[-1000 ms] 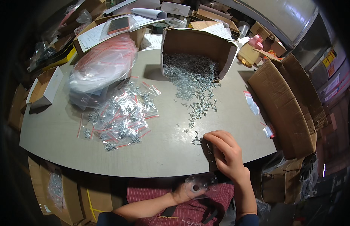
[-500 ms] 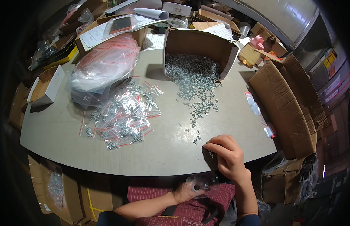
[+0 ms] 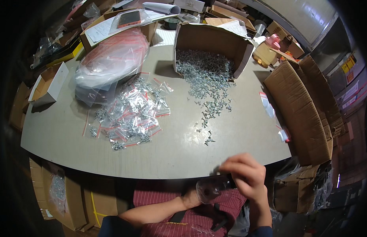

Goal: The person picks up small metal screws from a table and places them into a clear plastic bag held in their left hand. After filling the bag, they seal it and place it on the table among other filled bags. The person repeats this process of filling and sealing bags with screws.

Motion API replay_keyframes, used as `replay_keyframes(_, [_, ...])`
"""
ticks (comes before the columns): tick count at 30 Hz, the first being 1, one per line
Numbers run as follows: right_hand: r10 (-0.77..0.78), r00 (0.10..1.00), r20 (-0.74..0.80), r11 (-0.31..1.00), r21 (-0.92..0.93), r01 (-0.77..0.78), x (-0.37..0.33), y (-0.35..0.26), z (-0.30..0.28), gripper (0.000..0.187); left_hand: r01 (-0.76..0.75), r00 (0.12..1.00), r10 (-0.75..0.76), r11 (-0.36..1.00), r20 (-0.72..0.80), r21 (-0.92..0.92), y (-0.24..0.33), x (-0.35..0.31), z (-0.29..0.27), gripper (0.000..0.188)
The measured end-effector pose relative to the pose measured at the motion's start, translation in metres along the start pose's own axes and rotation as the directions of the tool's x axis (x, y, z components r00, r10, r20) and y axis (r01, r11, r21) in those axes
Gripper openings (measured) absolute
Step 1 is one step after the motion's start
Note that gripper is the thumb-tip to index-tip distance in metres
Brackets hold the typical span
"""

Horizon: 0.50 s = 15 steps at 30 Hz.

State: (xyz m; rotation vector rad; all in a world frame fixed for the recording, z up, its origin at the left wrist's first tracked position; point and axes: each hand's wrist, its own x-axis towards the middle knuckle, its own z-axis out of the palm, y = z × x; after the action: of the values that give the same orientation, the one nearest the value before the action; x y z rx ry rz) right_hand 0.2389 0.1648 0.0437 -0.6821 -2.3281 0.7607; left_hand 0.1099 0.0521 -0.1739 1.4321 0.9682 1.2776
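Below the table's front edge, my left hand (image 3: 190, 198) is closed round a clear plastic funnel-shaped piece (image 3: 210, 190) with a dark round opening; part of its fingers is hidden behind it. My right hand (image 3: 248, 173) hangs at the front edge, just above and right of that piece, fingers curled together and slightly blurred. The screws in its grip are hardly visible now. Small silver screws (image 3: 210, 89) spill from a cardboard box (image 3: 205, 37) lying on its side, trailing to a few loose screws (image 3: 209, 139) nearer me.
Left of the screws lie several zip bags of screws (image 3: 132, 116), with a stack of flat clear bags (image 3: 112, 59) behind. A small white box (image 3: 51, 87) stands far left. Tall cardboard (image 3: 294, 106) borders the right side, near a pink-topped jug (image 3: 266, 51). A phone (image 3: 129, 18) rests on papers.
My right hand has drawn back from the tabletop toward me and the clear piece, carrying screws. My left hand stays low with the piece, which has tilted. The view has shifted slightly.
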Motion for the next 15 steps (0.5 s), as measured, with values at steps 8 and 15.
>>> replay_keyframes(8, [-0.091,0.985,-0.143,0.974,-0.22,0.058,0.037,0.024,0.036,0.031,-0.1,0.993,0.103,0.993,-0.049,0.061,0.013,0.008,-0.003,0.041])
replay_keyframes(15, [-0.105,0.981,-0.162,0.956,-0.29,0.054,0.041,0.022,0.048,0.029,-0.136,0.99,0.139,0.985,-0.018,0.109,0.008,0.005,-0.003,0.042])
